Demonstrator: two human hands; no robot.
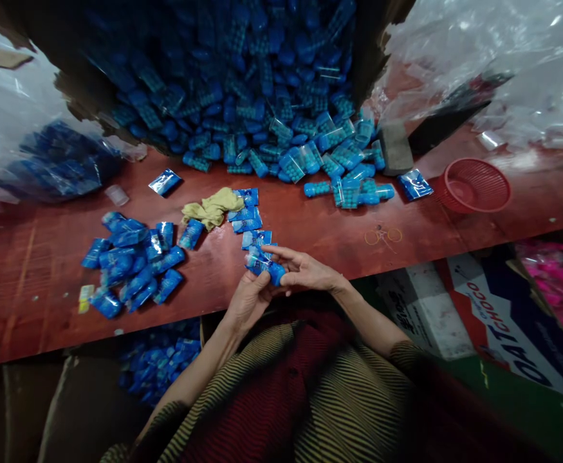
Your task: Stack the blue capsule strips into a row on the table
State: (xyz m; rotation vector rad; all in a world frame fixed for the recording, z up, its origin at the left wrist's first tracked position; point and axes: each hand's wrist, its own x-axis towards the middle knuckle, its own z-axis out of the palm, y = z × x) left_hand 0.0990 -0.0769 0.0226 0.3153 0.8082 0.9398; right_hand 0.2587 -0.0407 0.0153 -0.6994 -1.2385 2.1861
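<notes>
Both hands meet at the near edge of the red-brown table [310,225]. My left hand [249,299] and my right hand [305,270] pinch together a small blue item in a clear packet [266,267]. The right forefinger stretches out to the left over it. Just beyond lie a few more blue packets [249,218]. A heap of filled blue packets [131,263] lies to the left of my hands.
A big pile of blue packets [262,96] spills from a dark box at the back. A yellow cloth [211,207], a red plastic basket [474,185], rubber bands [382,236], clear plastic bags [503,58] and a printed carton [503,315] lie around. More blue packets [160,360] sit below the table.
</notes>
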